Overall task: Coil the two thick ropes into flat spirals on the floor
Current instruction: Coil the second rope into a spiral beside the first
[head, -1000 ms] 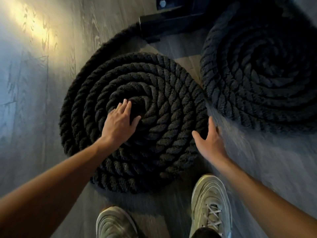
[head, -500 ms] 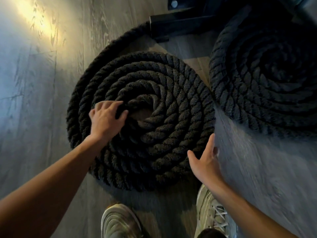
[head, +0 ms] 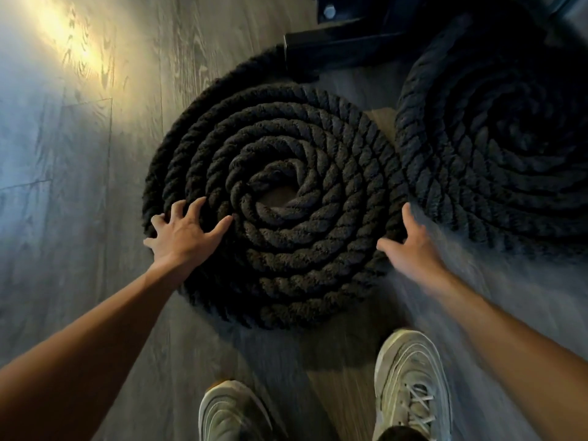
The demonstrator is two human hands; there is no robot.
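Head view: your left hand (head: 184, 233) has fingers splayed on the left turns of the near spiral (head: 302, 249). Your right hand (head: 410, 246) sits loose-fingered at its right edge, gripping nothing. The far spiral (head: 496, 160) sits just beside it, both on the floor (head: 79, 186).

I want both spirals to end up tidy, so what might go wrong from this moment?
The near coil has a gap of bare floor at its centre; squeezing from the rim, as the left hand and right hand seem set to, might buckle the inner turns upward. It also lies very close to the far coil, so a sideways shove could disturb that one.
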